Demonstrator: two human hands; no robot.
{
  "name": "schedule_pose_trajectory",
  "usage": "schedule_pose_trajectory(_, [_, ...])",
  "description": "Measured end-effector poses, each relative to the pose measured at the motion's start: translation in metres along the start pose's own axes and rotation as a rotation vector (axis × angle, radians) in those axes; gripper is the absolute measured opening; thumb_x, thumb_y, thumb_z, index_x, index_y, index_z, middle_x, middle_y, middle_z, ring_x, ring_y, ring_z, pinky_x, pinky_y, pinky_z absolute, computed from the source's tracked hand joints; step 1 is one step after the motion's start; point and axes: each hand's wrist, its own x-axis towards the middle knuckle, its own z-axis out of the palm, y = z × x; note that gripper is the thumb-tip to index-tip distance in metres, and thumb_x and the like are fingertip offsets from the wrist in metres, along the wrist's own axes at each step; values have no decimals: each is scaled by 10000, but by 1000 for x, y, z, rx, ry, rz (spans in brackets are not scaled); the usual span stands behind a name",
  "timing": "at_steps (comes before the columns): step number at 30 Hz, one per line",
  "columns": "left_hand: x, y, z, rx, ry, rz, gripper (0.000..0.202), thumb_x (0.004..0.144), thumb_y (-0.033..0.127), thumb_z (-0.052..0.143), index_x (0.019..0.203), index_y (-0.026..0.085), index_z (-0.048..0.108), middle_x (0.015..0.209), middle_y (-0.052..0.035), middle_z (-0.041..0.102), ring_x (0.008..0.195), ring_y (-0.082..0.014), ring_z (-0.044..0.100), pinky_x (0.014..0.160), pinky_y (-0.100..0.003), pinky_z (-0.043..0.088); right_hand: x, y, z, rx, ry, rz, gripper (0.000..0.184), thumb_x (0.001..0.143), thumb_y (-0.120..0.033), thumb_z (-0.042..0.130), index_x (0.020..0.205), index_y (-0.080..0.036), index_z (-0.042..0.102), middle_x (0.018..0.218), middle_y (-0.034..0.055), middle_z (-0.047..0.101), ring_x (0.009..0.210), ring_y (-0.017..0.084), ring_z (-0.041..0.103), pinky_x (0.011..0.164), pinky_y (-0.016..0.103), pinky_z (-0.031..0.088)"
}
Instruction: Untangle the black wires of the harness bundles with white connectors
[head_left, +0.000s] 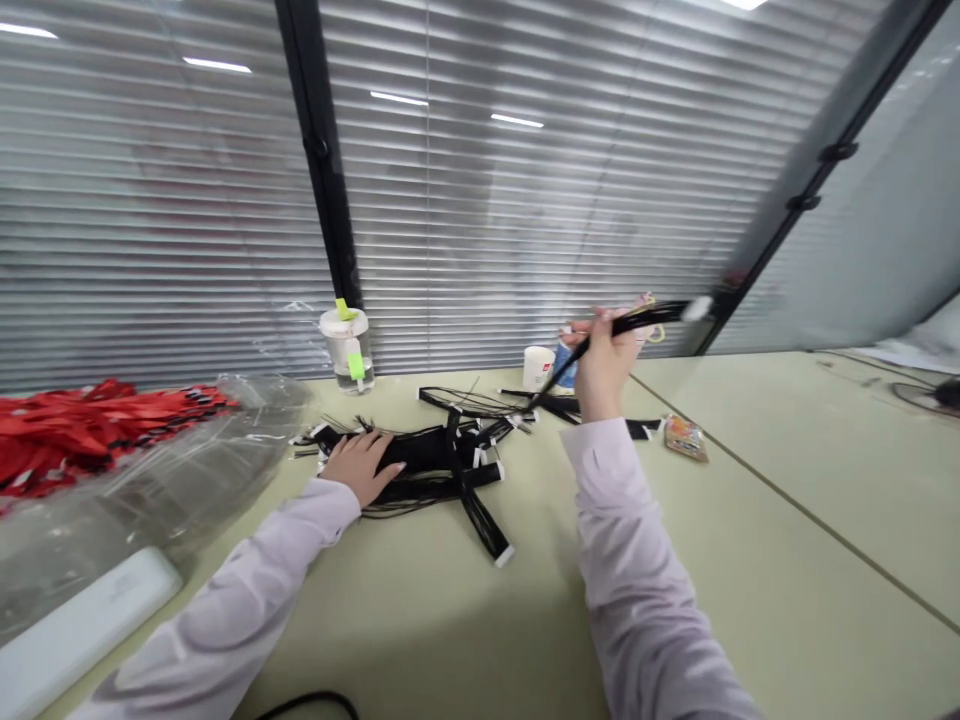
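Note:
My right hand (604,370) is raised above the table, its fingers closed round a long black wire bundle (652,316). The bundle's white end points right, and its other end slants down left toward the pile. My left hand (361,466) lies with fingers spread on a pile of black wire bundles (424,452). Several of these have white ends, and thin loose wires stick out at the edges. One bundle (480,515) crosses the pile and extends toward me.
Left are red strips (97,425) on clear plastic (202,470) and a white oblong case (90,630). Behind stand a lidded clear cup (347,350) and a white paper cup (538,369). A small snack packet (685,438) lies right, near a table seam. Blinds (510,220) line the back.

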Motion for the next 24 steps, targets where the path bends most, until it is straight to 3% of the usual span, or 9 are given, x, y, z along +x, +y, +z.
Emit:
schedule_pose_trajectory(3, [1,-1,-2,18,-19,-1,589,814,513,344,1291,180,438,1353,-122,431,1245,-289,378,1036,-476,237,14,-2,-23,-48,85,4,275,847,-432,370,923,-184,462,570,-70,481,409,45,458,530,234,502])
schedule_pose_trajectory(7, [1,-1,-1,34,-22,2,600,816,509,341,1301,166,427,1362,-132,416,1251,-295,366,1039,-483,223,29,-4,-55,-209,91,45,272,869,-397,307,909,-174,456,549,-76,422,393,45,405,490,227,474])
schedule_pose_trajectory(11, [0,-1,-1,40,-27,9,595,819,489,349,1301,149,427,1361,-144,414,1249,-294,372,1042,-479,219,31,-2,-79,-475,71,62,351,890,-358,192,1015,-147,443,594,-43,440,444,74,445,522,263,464])
schedule_pose_trajectory(13, [0,-1,-2,40,-30,12,594,821,487,346,1303,150,421,1364,-146,409,1250,-292,372,1043,-482,215,29,-1,-88,-642,12,50,359,887,-361,235,1057,-143,464,664,1,505,547,109,513,601,309,469])
schedule_pose_trajectory(15, [0,-2,-2,35,-41,20,601,819,494,346,1311,155,410,1368,-145,403,1255,-289,366,1045,-484,211,26,1,-92,-807,-125,42,320,841,-370,402,1035,-146,524,764,47,567,708,155,562,717,360,452])
schedule_pose_trajectory(18, [0,-5,-5,21,-76,43,617,808,505,356,1325,170,392,1379,-138,390,1260,-284,362,1044,-480,221,21,1,-80,-991,-447,59,283,744,-356,593,917,-132,595,876,69,606,874,183,559,830,391,413])
schedule_pose_trajectory(21, [3,-15,-11,0,-121,61,584,810,473,357,1308,174,420,1369,-125,410,1251,-258,384,1038,-444,259,0,-4,-44,-1085,-792,87,301,799,-411,537,805,-115,597,815,40,620,811,137,576,803,353,435])
schedule_pose_trajectory(24, [5,-33,-18,-10,-145,40,534,818,414,344,1252,137,486,1315,-137,475,1216,-231,433,1019,-377,309,-54,-12,3,-1098,-1150,136,448,812,-533,456,650,-136,588,623,-1,607,629,101,574,697,284,465])
